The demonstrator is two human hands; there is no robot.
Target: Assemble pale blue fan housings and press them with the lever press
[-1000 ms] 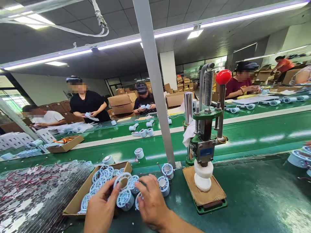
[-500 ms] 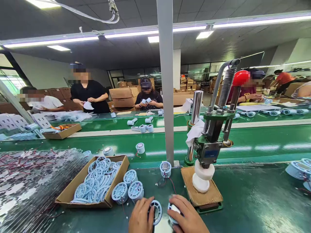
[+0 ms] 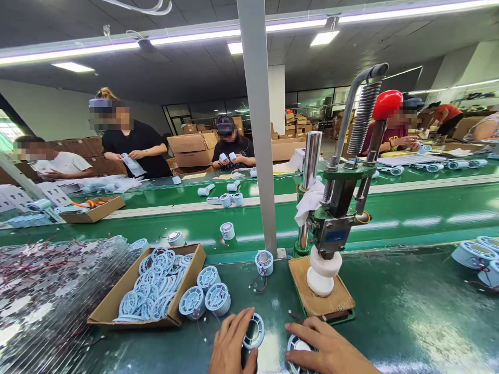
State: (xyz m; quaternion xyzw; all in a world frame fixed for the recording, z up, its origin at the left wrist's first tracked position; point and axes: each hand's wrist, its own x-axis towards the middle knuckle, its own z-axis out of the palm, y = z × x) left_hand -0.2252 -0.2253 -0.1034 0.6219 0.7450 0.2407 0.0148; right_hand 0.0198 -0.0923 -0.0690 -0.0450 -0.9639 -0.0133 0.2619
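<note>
My left hand [image 3: 233,344] has its fingers and thumb closed at the left side of a light blue ring [image 3: 261,332], tilted up on edge over the green bench. To the right, my right hand [image 3: 325,347] curls over a round light blue housing [image 3: 291,343] with a pale middle; fingers cover much of it, and a wire with a small plug shows above. Three similar housings [image 3: 217,299] stand together beyond my left hand. Another housing [image 3: 264,263] with red and dark leads sits near the post. The hand press [image 3: 337,234] stands beyond my right hand, its white pads touching or nearly so.
A cardboard tray [image 3: 93,318] of light blue rings lies at left, beside stacked clear sheets [image 3: 58,301] with red wires. A grey post [image 3: 255,130] rises at the bench edge. More housings [image 3: 473,254] sit at far right. Several co-workers work across the green conveyor [image 3: 413,221].
My right hand has moved right with the round housing, away from the ring. My left hand stays with the ring. The view has shifted slightly.
</note>
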